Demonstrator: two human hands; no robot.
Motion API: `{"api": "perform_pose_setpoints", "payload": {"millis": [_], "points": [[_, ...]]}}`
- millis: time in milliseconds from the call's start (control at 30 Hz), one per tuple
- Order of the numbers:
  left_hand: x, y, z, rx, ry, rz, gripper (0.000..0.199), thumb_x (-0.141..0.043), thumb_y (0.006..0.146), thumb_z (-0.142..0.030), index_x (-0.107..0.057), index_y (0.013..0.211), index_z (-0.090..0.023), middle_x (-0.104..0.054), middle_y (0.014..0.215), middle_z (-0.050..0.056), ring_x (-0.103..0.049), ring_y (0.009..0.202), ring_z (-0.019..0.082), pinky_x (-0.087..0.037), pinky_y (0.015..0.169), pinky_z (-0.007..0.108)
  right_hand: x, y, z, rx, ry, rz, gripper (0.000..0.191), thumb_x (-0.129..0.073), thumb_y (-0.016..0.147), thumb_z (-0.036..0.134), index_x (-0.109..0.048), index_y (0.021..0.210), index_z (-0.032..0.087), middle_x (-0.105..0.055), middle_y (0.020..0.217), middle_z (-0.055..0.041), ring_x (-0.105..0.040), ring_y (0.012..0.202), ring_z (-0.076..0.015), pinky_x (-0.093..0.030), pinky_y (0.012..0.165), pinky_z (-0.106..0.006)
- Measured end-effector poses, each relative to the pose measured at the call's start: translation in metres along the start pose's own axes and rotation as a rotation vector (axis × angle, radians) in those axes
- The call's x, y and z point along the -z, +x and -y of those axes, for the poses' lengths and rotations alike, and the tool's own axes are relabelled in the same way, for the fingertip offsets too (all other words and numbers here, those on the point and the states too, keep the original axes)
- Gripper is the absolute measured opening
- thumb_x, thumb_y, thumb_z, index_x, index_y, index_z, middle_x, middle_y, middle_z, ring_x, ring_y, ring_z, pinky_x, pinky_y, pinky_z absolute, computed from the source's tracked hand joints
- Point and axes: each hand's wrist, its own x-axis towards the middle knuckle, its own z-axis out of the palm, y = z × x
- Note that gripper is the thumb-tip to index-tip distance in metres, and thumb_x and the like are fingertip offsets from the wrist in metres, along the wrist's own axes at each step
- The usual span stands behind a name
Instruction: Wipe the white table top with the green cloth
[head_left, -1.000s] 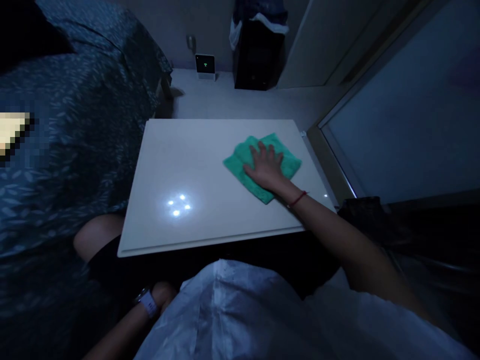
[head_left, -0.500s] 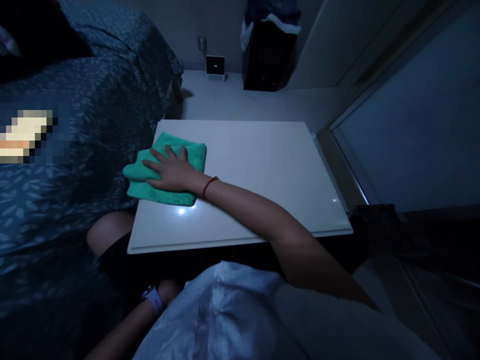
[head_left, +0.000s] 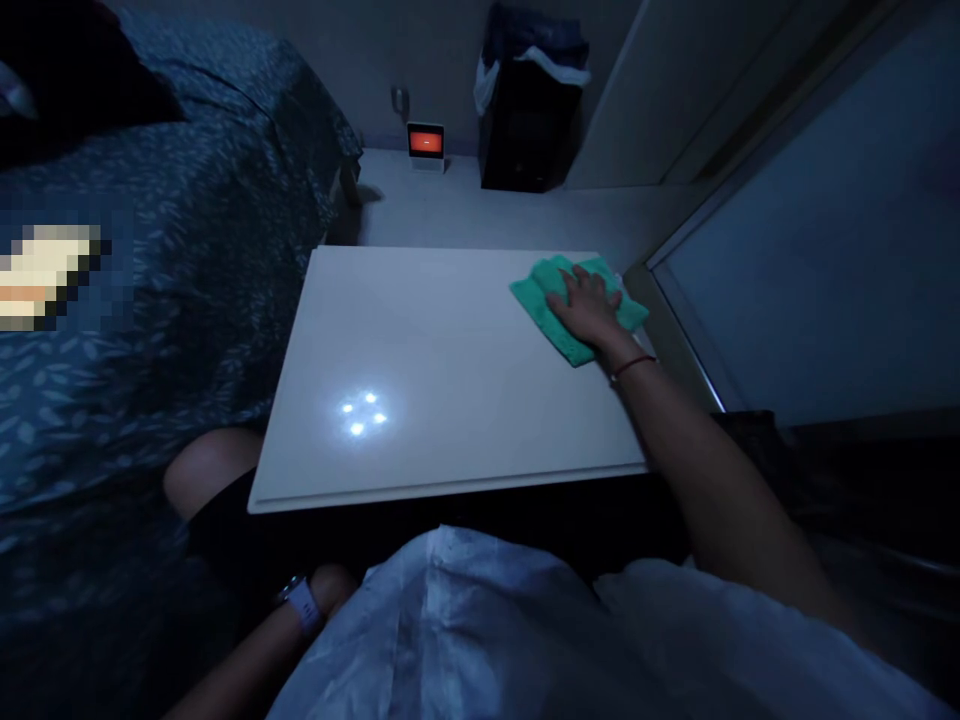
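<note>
A green cloth (head_left: 544, 305) lies spread at the far right corner of the white tabletop (head_left: 420, 340). On top of it rests my right hand (head_left: 589, 303), palm down with the fingers apart, and a thin red cord circles that wrist. My left hand (head_left: 334, 590) is low in the view by my lap, with a watch on its wrist; its fingers are hidden by dark clothing and shadow. Bright light reflections show on the near left part of the tabletop.
A bed with a leaf-patterned cover (head_left: 247, 180) stands along the left. On the floor beyond the table are a small device with an orange-red screen (head_left: 426, 142) and a black cabinet (head_left: 525, 130) with cloths on top. A sliding panel (head_left: 825, 250) is at the right.
My right hand and the green cloth have moved from the left end of the tabletop to its far right corner. The small device's screen has turned from dark to orange-red.
</note>
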Motion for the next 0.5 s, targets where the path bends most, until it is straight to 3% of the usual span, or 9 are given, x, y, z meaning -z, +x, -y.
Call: {"api": "perform_pose_setpoints", "payload": {"millis": [100, 233, 300, 367, 433, 500], "points": [[0.012, -0.012, -0.01, 0.033, 0.025, 0.06, 0.037, -0.043, 0.086, -0.003, -0.022, 0.057, -0.014, -0.061, 0.121, 0.022, -0.059, 0.118, 0.031, -0.042, 0.1, 0.033, 0.001, -0.004, -0.025, -0.143, 0.012, -0.043, 0.07, -0.025, 0.098, 0.054, -0.027, 0.158, 0.018, -0.02, 0.165, -0.0164, -0.017, 0.148, -0.0458, -0.021, 0.106, -0.078], [0.002, 0.001, -0.003, 0.028, -0.024, 0.052, 0.038, -0.049, 0.083, -0.003, -0.022, 0.057, -0.013, -0.064, 0.118, 0.019, -0.06, 0.115, 0.029, -0.042, 0.099, 0.03, -0.005, -0.001, -0.008, -0.204, 0.056, -0.064, 0.074, -0.031, 0.095, 0.056, -0.028, 0.157, 0.015, -0.018, 0.164, -0.0205, -0.012, 0.148, -0.049, -0.014, 0.105, -0.081], [-0.008, 0.012, 0.005, 0.041, -0.039, 0.019, 0.035, -0.051, 0.081, -0.004, -0.026, 0.057, -0.011, -0.067, 0.112, 0.015, -0.062, 0.11, 0.028, -0.043, 0.096, 0.029, -0.008, 0.002, 0.018, -0.144, 0.072, -0.049, 0.076, -0.033, 0.095, 0.056, -0.027, 0.158, 0.014, -0.017, 0.164, -0.0207, -0.012, 0.148, -0.0495, -0.01, 0.107, -0.08], [-0.015, 0.021, 0.01, 0.036, -0.04, -0.019, 0.025, -0.052, 0.082, -0.005, -0.041, 0.06, -0.008, -0.068, 0.108, 0.013, -0.063, 0.106, 0.026, -0.044, 0.092, 0.028, -0.011, 0.004, 0.052, -0.033, 0.079, -0.03, 0.076, -0.034, 0.094, 0.056, -0.027, 0.158, 0.015, -0.017, 0.165, -0.0196, -0.011, 0.148, -0.0492, -0.009, 0.108, -0.079], [-0.021, 0.027, 0.014, 0.01, -0.001, -0.026, 0.016, -0.05, 0.087, -0.007, -0.063, 0.077, -0.005, -0.067, 0.11, 0.015, -0.062, 0.105, 0.025, -0.043, 0.091, 0.028, -0.015, 0.002, 0.092, 0.096, 0.081, -0.013, 0.076, -0.036, 0.094, 0.056, -0.027, 0.158, 0.015, -0.017, 0.165, -0.0187, -0.011, 0.149, -0.0491, -0.008, 0.109, -0.078], [-0.028, 0.032, 0.02, -0.024, 0.062, -0.037, 0.025, -0.048, 0.091, -0.01, -0.071, 0.097, -0.005, -0.067, 0.111, 0.017, -0.062, 0.103, 0.025, -0.043, 0.089, 0.028, -0.02, -0.004, 0.137, 0.233, 0.088, 0.006, 0.076, -0.037, 0.094, 0.056, -0.028, 0.158, 0.015, -0.017, 0.165, -0.0182, -0.011, 0.149, -0.0491, -0.008, 0.109, -0.078]]}}
